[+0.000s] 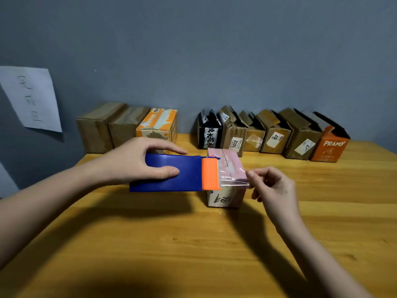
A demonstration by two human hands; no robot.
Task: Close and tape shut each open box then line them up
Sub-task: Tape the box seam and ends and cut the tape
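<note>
I am gripping the blue tape dispenser [169, 173] in my left hand [137, 160] just left of the pink box [227, 179], which is standing on the tabletop [193, 244]. My right hand [272, 188] is pinching the clear tape [234, 179] over the box's right edge. The box looks light and apt to slide; the film, clingy.

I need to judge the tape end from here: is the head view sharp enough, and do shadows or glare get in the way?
Head view: wide-angle bowing at the edges; soft overall, box labels only partly legible. The clear tape shows faint sheen, its end pinched by the right hand. Dark arm shadows fall on the table, not on the pink box.
</note>
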